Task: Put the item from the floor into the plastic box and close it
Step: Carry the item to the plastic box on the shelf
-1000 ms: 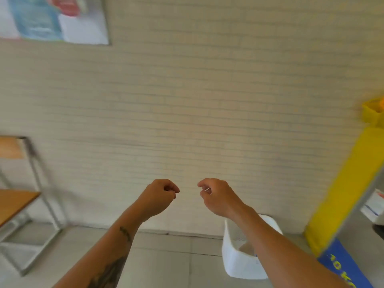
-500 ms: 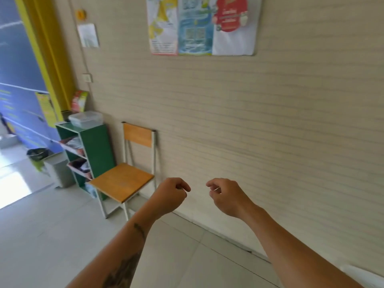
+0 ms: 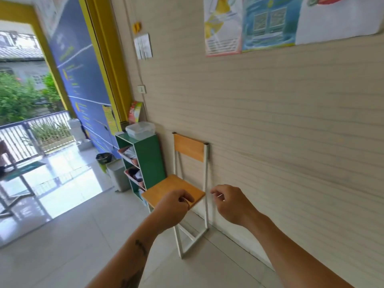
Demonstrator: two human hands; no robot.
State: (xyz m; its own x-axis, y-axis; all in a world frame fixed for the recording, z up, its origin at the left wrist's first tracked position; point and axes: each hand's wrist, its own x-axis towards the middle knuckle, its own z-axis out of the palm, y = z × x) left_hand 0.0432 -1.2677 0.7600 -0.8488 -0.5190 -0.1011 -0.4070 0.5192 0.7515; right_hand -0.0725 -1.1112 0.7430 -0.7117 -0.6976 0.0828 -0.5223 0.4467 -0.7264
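Note:
A clear plastic box (image 3: pixel 140 129) with its lid on sits on top of a green shelf unit (image 3: pixel 145 159) against the wall, far ahead of my hands. My left hand (image 3: pixel 173 206) is held out in a loose fist in front of the chair seat. My right hand (image 3: pixel 230 202) is beside it, fingers curled, holding nothing that I can make out. No loose item on the floor shows in this view.
A wooden chair (image 3: pixel 176 189) with a white metal frame stands against the beige wall. A grey bin (image 3: pixel 118 175) and a black bin (image 3: pixel 104 157) stand left of the shelf. A glass table (image 3: pixel 14 179) is at the far left near the open doorway. Posters (image 3: pixel 259 23) hang above.
The view has swung left along the wall: the white container at the right is gone, and the chair, green shelf and doorway have come into sight. Both hands keep their curled pose.

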